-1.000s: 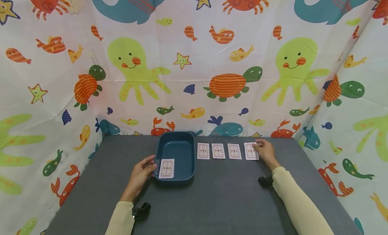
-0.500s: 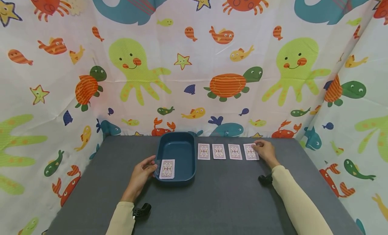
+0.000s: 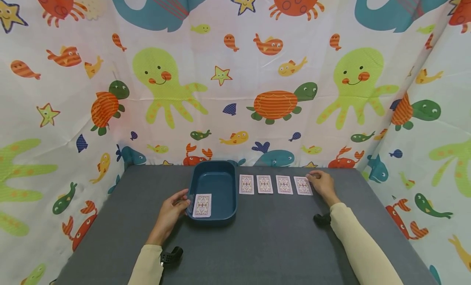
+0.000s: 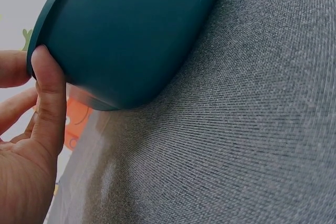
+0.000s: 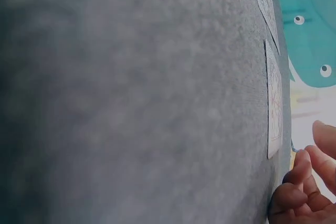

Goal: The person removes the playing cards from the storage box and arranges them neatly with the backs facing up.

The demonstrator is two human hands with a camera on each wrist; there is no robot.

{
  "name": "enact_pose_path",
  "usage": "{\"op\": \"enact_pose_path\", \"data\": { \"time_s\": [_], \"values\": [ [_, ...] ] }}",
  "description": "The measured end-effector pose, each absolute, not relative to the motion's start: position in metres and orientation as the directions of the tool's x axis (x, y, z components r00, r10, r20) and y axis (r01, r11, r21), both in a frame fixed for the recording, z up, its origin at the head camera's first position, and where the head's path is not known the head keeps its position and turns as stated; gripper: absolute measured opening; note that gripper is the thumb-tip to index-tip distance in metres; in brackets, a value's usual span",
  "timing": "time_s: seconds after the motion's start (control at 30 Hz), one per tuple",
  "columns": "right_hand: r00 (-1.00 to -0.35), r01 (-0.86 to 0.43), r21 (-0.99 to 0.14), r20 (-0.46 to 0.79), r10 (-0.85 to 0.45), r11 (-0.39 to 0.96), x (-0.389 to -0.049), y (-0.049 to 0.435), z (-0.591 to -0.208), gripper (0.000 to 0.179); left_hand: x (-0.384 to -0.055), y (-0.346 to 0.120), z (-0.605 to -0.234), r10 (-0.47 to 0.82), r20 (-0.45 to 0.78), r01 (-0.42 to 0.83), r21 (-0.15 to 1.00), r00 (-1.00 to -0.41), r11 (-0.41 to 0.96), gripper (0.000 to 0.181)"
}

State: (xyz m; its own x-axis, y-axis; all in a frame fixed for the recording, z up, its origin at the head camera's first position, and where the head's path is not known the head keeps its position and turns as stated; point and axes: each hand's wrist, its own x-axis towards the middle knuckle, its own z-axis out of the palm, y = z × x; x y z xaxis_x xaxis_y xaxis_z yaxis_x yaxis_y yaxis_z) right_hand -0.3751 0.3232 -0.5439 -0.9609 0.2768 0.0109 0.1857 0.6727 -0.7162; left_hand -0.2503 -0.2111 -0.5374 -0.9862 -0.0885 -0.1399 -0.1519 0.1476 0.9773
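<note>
My left hand point(image 3: 172, 211) pinches the left rim of a dark teal plastic tray point(image 3: 235, 191). In the left wrist view the thumb point(image 4: 50, 87) lies on the tray's outer wall and a finger is across the rim. Inside the tray a patterned playing card point(image 3: 202, 205) lies back up at the front left. To the tray's right, several playing cards form a row, all back up. Beside the rightmost playing card point(image 3: 303, 186) is my right hand point(image 3: 322, 184), its fingers loosely bent. The right wrist view shows these fingers point(image 5: 299, 169) apart from the card, holding nothing.
The other row cards include a left one point(image 3: 246, 184), a second point(image 3: 264, 184) and a third point(image 3: 284, 185). A grey tabletop point(image 3: 257, 248) bears everything. Behind it hangs a sea-animal curtain point(image 3: 235, 101). Black bands are on both wrists.
The rightmost playing card now lies flat in the row, turned slightly, and my right fingers have come off it. My left hand and the tray have stayed put.
</note>
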Motion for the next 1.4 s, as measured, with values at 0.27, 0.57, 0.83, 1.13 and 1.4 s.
{"op": "enact_pose_path", "data": {
  "time_s": [0.27, 0.57, 0.83, 1.13, 1.4],
  "values": [
    [-0.970, 0.147, -0.738, 0.023, 0.242, 0.659, -0.361, 0.322, -0.535, 0.042, -0.249, -0.211, -0.536, -0.083, -0.135, -0.145, 0.981, -0.987, 0.126, 0.047],
    [-0.978, 0.107, -0.800, 0.023, 0.209, 0.590, -0.341, 0.312, -0.525, 0.041, -0.250, -0.212, -0.539, -0.085, -0.130, -0.141, 0.980, -0.988, 0.137, 0.046],
    [-0.983, 0.063, -0.822, 0.047, 0.178, 0.566, -0.324, 0.300, -0.519, 0.036, -0.250, -0.211, -0.539, -0.087, -0.136, -0.148, 0.979, -0.987, 0.143, 0.047],
    [-0.983, 0.004, -0.861, 0.089, 0.159, 0.509, -0.311, 0.282, -0.510, 0.031, -0.249, -0.210, -0.538, -0.082, -0.125, -0.135, 0.982, -0.989, 0.130, 0.046],
    [-0.986, -0.044, -0.853, 0.122, 0.117, 0.520, -0.299, 0.261, -0.496, 0.030, -0.249, -0.210, -0.538, -0.083, -0.128, -0.137, 0.983, -0.988, 0.125, 0.046]
  ]
}}
